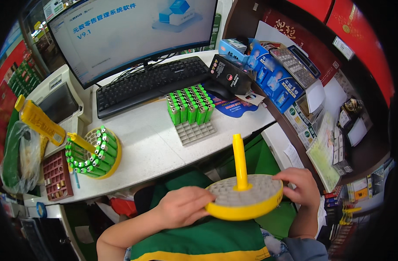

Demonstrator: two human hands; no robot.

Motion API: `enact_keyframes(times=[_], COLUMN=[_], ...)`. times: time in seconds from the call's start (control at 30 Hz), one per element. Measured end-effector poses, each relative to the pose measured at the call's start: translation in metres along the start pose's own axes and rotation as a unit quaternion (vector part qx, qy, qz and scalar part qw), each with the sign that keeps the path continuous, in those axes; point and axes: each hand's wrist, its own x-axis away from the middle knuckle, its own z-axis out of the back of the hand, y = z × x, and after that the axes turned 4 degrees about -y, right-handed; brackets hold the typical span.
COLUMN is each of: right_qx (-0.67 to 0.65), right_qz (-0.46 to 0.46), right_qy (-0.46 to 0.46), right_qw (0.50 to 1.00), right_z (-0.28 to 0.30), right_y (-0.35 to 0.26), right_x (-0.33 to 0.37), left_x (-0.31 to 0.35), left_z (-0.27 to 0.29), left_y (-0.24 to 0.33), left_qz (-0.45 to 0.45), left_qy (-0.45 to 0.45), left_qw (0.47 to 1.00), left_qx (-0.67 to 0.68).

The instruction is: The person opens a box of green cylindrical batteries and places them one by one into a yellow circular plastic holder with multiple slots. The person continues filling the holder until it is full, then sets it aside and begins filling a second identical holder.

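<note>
A round display stand (225, 193) with a yellow rim, a grey gridded top and an upright yellow post is held over my lap, tilted slightly. My left hand (186, 206) grips its left edge, fingers over the rim. On the opposite side, my right hand (301, 185) pinches the rim between thumb and fingers. No tubes stand in its holes. On the desk, a similar round stand (117, 161) carries a ring of green tubes (104, 158) with silver tops. A grey grid tray (197, 134) holds rows of the same green tubes (190, 104) at its back.
A black keyboard (151, 85) and monitor (138, 30) occupy the back of the white desk (146, 139). A yellow bottle (42, 122) and a red compartment tray (57, 176) sit at left. Boxes (273, 78) and a calculator (294, 65) crowd the right shelf.
</note>
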Motion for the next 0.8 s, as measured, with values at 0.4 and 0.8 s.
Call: enact_keyframes(times=[0.4, 0.8], right_qx=[0.066, 0.07], right_qz=[0.284, 0.261], right_qy=[0.141, 0.103], right_qw=[0.946, 0.957], right_z=[-0.1, -0.167], right_y=[-0.014, 0.001], right_x=[-0.115, -0.183], left_x=[0.079, 0.119], left_z=[0.073, 0.061], left_y=[0.024, -0.022], left_qz=[0.028, 0.159], left_qy=[0.057, 0.075], left_qw=[0.918, 0.885], left_qx=[-0.392, -0.432])
